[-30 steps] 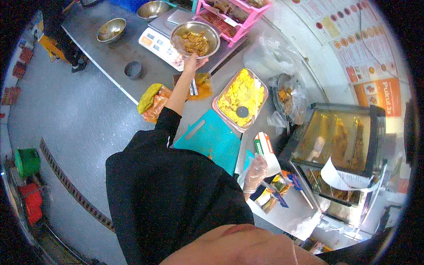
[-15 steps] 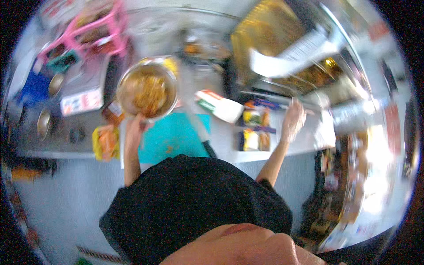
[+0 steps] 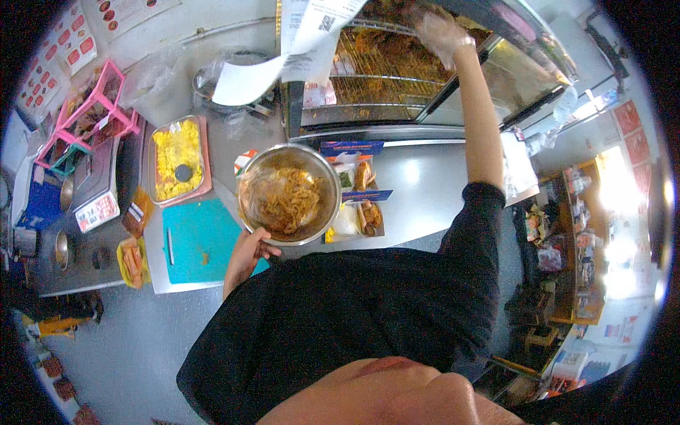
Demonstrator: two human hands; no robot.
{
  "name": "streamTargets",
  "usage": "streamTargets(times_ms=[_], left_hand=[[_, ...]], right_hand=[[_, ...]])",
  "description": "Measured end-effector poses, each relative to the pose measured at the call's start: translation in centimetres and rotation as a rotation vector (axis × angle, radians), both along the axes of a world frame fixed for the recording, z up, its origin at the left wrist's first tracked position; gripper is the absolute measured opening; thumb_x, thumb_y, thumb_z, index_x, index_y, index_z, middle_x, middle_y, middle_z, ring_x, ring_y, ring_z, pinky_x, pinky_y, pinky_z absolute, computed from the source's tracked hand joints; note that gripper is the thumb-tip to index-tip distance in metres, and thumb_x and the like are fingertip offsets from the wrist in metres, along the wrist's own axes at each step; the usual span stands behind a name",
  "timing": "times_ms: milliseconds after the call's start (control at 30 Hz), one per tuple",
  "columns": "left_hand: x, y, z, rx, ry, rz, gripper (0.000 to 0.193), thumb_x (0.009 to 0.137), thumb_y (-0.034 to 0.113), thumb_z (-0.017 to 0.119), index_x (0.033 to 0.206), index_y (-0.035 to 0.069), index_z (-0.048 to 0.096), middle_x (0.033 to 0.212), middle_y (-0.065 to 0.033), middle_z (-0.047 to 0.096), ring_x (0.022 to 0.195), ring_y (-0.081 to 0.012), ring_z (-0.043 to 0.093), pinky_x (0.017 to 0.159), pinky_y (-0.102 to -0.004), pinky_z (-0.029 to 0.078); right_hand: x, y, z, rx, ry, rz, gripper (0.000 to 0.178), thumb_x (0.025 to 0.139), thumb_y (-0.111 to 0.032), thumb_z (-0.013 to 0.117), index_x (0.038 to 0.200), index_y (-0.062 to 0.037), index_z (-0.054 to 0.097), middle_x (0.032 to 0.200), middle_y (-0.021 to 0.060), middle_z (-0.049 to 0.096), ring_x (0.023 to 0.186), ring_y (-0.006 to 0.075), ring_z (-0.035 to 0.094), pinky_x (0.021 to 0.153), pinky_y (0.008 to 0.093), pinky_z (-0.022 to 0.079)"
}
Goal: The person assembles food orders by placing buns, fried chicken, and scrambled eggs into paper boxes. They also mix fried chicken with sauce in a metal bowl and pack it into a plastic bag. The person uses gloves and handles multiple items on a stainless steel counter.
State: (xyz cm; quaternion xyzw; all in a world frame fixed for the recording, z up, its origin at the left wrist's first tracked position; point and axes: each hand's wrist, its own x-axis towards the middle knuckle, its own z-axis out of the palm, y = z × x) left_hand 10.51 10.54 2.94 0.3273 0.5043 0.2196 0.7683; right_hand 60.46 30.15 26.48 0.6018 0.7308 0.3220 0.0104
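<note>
Metal bowl (image 3: 321, 164), one: brown shredded food within; located left of the open boxes (image 3: 358, 195), partly overlapping them in view. Left hand (image 3: 249, 253): bare, fingers gripping the bowl's near rim. Right hand (image 3: 440, 34): clear-gloved, inside the glass cabinet (image 3: 397, 134), by its wire racks; finger state cannot be told. Progress, as judged: boxes already part-filled, lids not yet closed; the bowl's food remains unportioned. Bench (image 3: 418, 180): pale, smooth, bare stretch right of boxes; bearing also a turquoise board (image 3: 198, 244), a tray (image 3: 205, 159) of yellow pieces, a scale (image 3: 96, 212). Room: grey floor (image 3: 142, 354), posters on the wall, stocked shelves (image 3: 591, 241) at right.
</note>
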Motion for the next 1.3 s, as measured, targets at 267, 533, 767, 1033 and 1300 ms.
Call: streamTargets(times_ms=[267,533,767,1033,1300], left_hand=[[3.6,-4.4,2.6,0.043,-0.004,0.198,0.035,0.081,0.014,0.051,0.108,-0.007,0.045,0.085,-0.0145,0.063,0.054,-0.0186,0.062,0.042,-0.0243,0.041],[2.5,-5.9,2.1,0.05,0.016,0.292,0.035,0.081,0.017,0.05,0.107,-0.007,0.047,0.085,-0.014,0.064,0.054,-0.0174,0.063,0.041,-0.0233,0.041],[1.9,-6.1,3.0,0.132,-0.033,0.34,0.037,0.082,0.018,0.05,0.109,-0.006,0.045,0.094,-0.0122,0.062,0.057,-0.0172,0.063,0.044,-0.0226,0.042],[-0.5,-5.7,3.2,0.118,-0.049,0.328,0.035,0.083,0.017,0.05,0.11,-0.005,0.043,0.09,-0.0121,0.061,0.058,-0.0183,0.064,0.044,-0.0231,0.044],[-7.4,-5.2,2.8,0.161,-0.088,0.423,0.031,0.083,0.018,0.051,0.104,-0.006,0.047,0.085,-0.0119,0.062,0.059,-0.0189,0.065,0.043,-0.0235,0.044]], right_hand=[[-1.0,4.3,2.2,-0.244,0.12,-0.092,0.032,0.086,-0.018,0.053,0.116,-0.0087,0.056,0.111,0.0151,0.058,0.098,0.0329,0.054,0.087,0.0435,0.041],[-0.8,3.8,1.8,-0.247,0.199,-0.083,0.03,0.086,-0.019,0.053,0.114,-0.0077,0.056,0.105,0.0168,0.059,0.094,0.0348,0.054,0.083,0.0445,0.042],[-1.0,0.8,2.7,-0.168,0.316,-0.069,0.028,0.086,-0.019,0.054,0.111,-0.0069,0.057,0.101,0.0182,0.059,0.091,0.0365,0.053,0.079,0.0454,0.042],[-11.7,-10.7,-3.2,0.363,0.5,0.534,0.027,0.089,-0.011,0.052,0.114,-0.0005,0.053,0.109,0.0177,0.057,0.102,0.0333,0.052,0.088,0.0436,0.04],[-33.2,-14.8,-13.5,-0.247,0.908,0.758,0.039,0.08,-0.021,0.066,0.116,-0.007,0.057,0.119,0.0176,0.048,0.114,0.0345,0.044,0.1,0.043,0.036]])
